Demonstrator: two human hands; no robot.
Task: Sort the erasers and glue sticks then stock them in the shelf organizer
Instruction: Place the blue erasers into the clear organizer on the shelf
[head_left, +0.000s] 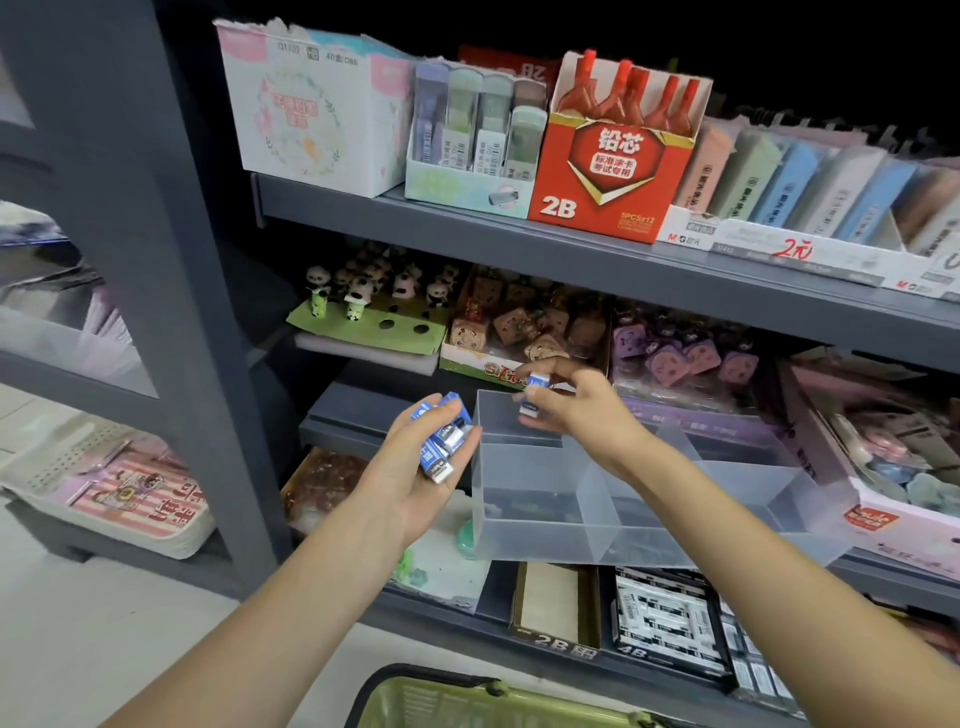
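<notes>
My left hand (415, 470) gripped a loose stack of blue erasers (441, 439) beside the clear organizer (524, 499) on the shelf; right hand (563, 402) had its fingers (524, 375) pinching one eraser (534, 396) over the back-left compartment. Risks I saw: stack sliding off my palm, or the single one dropping outside the wall, since the bin overhung the shelf edge

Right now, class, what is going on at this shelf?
A person is stocking erasers into a clear organizer on the shelf. The left hand grips a bunch of blue-sleeved erasers. The right hand pinches two more erasers over the organizer's back left compartment, which looks empty. No glue sticks can be made out. A green basket sits below.
</notes>
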